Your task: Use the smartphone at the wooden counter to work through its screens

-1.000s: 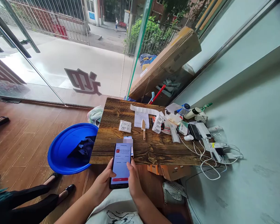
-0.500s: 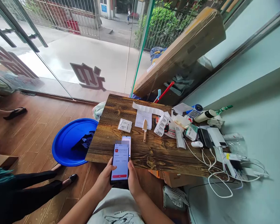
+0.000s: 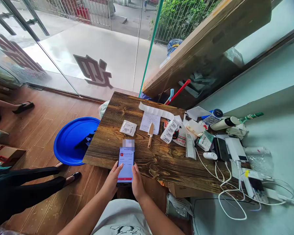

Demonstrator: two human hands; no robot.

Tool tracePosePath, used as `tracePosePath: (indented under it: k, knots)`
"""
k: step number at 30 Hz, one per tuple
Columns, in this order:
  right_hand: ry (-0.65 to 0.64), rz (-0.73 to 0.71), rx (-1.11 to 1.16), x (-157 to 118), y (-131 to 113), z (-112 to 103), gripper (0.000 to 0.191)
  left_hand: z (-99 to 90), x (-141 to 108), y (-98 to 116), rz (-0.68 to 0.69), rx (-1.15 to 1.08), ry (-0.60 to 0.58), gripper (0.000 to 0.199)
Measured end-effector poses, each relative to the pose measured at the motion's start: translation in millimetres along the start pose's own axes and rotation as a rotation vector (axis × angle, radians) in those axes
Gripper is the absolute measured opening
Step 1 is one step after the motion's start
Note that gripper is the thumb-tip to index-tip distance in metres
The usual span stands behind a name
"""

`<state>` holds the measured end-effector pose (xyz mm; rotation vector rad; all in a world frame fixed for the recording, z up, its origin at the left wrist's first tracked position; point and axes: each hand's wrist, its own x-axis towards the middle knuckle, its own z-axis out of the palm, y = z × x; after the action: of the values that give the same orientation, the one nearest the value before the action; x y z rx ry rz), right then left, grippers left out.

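Left hand (image 3: 112, 181): partly closed around the left edge of the phone (image 3: 125, 167), thumb over the left side of the screen
Right hand (image 3: 138, 183): partly closed around the phone's right edge, thumb along that side
Phone: between both hands at the table's near edge, screen lit and facing the person, a red bar near its bottom; its top is blurred
Table (image 3: 161, 166): dark, grained wood
Knife (image 3: 150, 133): on the table past the phone, handle toward the person, blade over a white sheet (image 3: 146, 119)
Labels: a small packet (image 3: 128, 128) marked 4031 left of the sheet, a curling paper strip (image 3: 170, 132) ending in 6004 to its right
Cables (image 3: 224, 186): white, looped over the table's right end
Tub (image 3: 65, 139): blue, on the floor left of the table, dark cloth (image 3: 84, 143) inside
Co-worker: black trouser legs (image 3: 36, 187) near the tub
Carton (image 3: 208, 42): long, slanting beyond the table
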<state>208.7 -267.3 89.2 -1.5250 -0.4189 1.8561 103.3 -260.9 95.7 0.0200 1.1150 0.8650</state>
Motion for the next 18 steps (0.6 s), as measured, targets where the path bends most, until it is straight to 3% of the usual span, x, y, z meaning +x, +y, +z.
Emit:
tracePosePath:
  k: [2,7,10,14,18]
  knots:
    - [0.033,-0.001,-0.01,2.4,0.7,-2.0,0.117,1.0,1.3,-0.5,0.002,-0.001,0.006,0.094]
    - [0.087,-0.033,-0.049,8.1,7.6,-7.7,0.091,-2.6,0.6,-3.9,0.034,-0.043,-0.035,0.082]
    - [0.064,-0.033,-0.096,9.8,10.8,-8.3,0.104,-8.1,2.6,-6.7,0.017,-0.1,-0.052,0.076]
    - [0.02,-0.041,-0.16,15.3,15.1,-8.5,0.118,-13.9,11.9,-9.4,-0.021,-0.158,-0.021,0.037]
    - [0.04,-0.048,-0.196,26.7,24.6,-12.8,0.123,-12.3,21.2,-9.3,-0.044,-0.195,0.021,0.035]
